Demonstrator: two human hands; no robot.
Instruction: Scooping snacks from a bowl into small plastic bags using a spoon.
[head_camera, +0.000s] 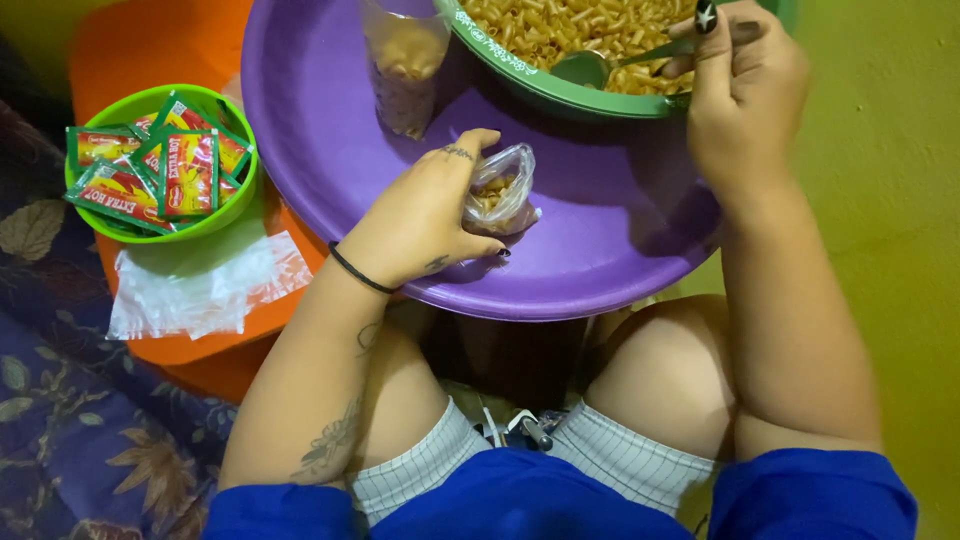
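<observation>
My left hand is pinching open the small clear bag at frame centre; my right hand, upper right, is gripping the spoon, so I am keeping the bag mouth wide and steady.

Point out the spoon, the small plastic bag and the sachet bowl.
spoon (590, 68), head view, on its bowl.
small plastic bag (505, 190), head view, on its clear side.
sachet bowl (215, 222), head view, on its green rim.

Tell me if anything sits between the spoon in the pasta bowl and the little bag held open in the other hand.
Nothing visible blocks it. The spoon in the right hand lies in the green bowl; only that bowl's rim and bare purple basin separate it from the small bag in the left hand.
</observation>
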